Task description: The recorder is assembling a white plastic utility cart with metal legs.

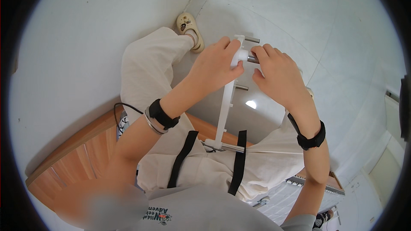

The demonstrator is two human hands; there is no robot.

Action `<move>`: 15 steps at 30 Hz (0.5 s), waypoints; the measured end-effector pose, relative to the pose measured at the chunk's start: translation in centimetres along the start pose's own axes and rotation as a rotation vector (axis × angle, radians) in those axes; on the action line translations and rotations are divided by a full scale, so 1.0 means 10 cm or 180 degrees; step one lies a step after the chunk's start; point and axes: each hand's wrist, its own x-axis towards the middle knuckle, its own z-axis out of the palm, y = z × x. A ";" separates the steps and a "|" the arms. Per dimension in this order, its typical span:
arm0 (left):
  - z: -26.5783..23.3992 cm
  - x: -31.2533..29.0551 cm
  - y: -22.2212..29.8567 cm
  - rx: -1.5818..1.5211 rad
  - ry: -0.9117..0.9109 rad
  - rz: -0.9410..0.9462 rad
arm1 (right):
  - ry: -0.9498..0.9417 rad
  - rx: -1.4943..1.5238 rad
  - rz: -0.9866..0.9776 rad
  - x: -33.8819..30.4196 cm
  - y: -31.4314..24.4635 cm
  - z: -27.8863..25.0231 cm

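A white plastic rack side frame (pixel 224 113) stands between my knees, its lower end near my lap. My left hand (pixel 216 63) is closed around its far end, beside a round white socket. Fingers of my right hand (pixel 280 72) are curled on a short metal tube (pixel 253 58) that meets this socket; how deep the tube sits is hidden. More metal tubes stick out rightward from the frame: one at the far end (pixel 252 39), one midway (pixel 242 87) and one at the near end (pixel 232 147).
I sit on a wooden-slatted seat (pixel 79 162), with a pale wall to the left. Two black straps (pixel 182 158) lie across my trousers. A cream clog (pixel 188 23) is on my left foot. A black cable (pixel 124 105) loops by my left hip. Low furniture (pixel 336 184) stands at the lower right.
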 end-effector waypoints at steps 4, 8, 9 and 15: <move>-0.04 -0.01 -0.03 -0.0054 -0.0048 0.0164 | -0.0087 -0.0766 0.0126 0.01 0.05 0.16; -0.26 0.01 -0.06 -0.0596 -0.0669 0.0096 | 0.0128 -0.1062 -0.0041 0.04 0.12 0.26; -0.32 0.03 -0.06 -0.0655 -0.1084 -0.0095 | 0.0311 -0.1069 -0.0192 0.05 0.12 0.27; -0.36 0.06 -0.18 -0.0934 -0.1192 -0.0150 | 0.0196 -0.0962 -0.0106 0.13 0.04 0.27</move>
